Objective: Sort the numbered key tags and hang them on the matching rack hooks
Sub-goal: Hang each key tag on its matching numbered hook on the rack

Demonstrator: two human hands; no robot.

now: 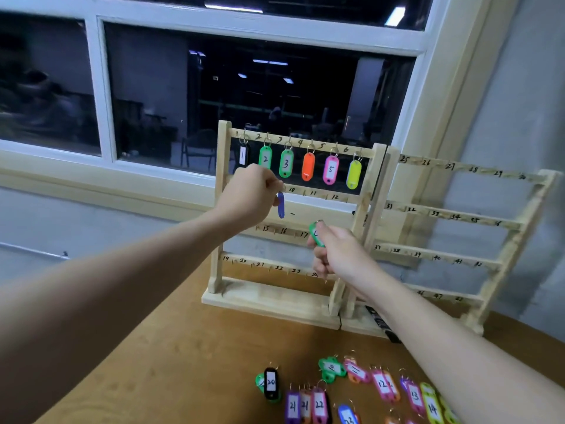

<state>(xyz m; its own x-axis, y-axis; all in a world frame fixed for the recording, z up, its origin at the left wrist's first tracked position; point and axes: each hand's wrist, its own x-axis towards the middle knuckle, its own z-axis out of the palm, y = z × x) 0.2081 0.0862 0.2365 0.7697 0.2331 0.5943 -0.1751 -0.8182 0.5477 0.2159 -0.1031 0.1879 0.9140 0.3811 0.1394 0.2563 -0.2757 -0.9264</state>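
1. Nearest the viewer, loose key tags point(354, 390) are lying in a rough row on the brown worktop point(171, 356); readable labels include 20, 21, 22, 12, 13 and 14.
2. Beyond them, the right hand point(333, 249) is reaching forward with fingers curled round a green tag point(316, 234), held in front of the third rail, near the 17 mark; its number is hidden by the fingers.
3. Farther and to the left, the left hand point(253, 197) is pinching the ring of a blue tag point(280, 205) at the second rail of the left rack point(275, 298). The blue tag is hanging edge-on with its long axis vertical, directly below the fingertips, just left of the 10 mark.
4. The deciding relation is ring to hook: the ring is lying at rail height, touching or just beside the rail; whether it is already on a hook cannot be told. The left hand is the nearer one to that hook.
5. On the top rail, six tags point(308, 166) are hanging under marks 1 to 6.
6. To the right, a second rack point(458, 215) marked from 25 upward is standing without tags, before a dark window point(275, 87).
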